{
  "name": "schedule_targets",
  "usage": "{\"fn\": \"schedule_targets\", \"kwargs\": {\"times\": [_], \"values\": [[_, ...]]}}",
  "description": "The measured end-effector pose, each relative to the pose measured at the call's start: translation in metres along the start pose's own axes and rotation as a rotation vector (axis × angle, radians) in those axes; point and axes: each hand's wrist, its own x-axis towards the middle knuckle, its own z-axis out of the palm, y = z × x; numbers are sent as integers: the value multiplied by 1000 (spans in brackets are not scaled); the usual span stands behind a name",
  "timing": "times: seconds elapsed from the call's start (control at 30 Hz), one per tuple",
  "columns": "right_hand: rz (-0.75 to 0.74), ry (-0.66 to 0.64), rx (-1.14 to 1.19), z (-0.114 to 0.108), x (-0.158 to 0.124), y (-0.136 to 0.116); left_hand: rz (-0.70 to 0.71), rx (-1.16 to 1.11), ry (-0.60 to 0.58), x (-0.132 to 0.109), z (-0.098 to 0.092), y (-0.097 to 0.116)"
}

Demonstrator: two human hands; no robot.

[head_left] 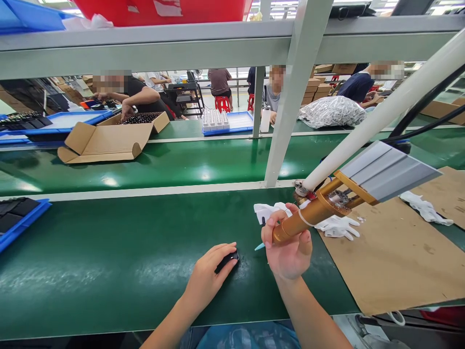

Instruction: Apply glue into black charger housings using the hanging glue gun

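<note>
My right hand (288,247) is wrapped round the gold barrel of a hanging tool (319,209) whose pale blue tip (259,246) points down at the green belt (109,257). A white hose (385,111) and black cables run up from the tool to the right. My left hand (210,271) lies on the belt with its fingers closed over a small black part (228,260), holding it down just left of the tool tip.
White gloves (336,225) lie behind the tool on brown cardboard (392,261); another glove (425,208) farther right. A blue tray (18,215) of black parts sits at left. An open carton (105,140), a blue tray of white parts (227,121) and a silver bag (332,111) lie across the line, where several people work.
</note>
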Motion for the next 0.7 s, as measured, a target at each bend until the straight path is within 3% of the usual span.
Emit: {"fn": "schedule_targets", "kwargs": {"times": [0.3, 0.7], "values": [[-5, -9, -12, 0, -1, 2, 70, 98, 23, -1, 6, -3], [-3, -3, -27, 1, -1, 1, 126, 581, -19, -5, 20, 3]]}}
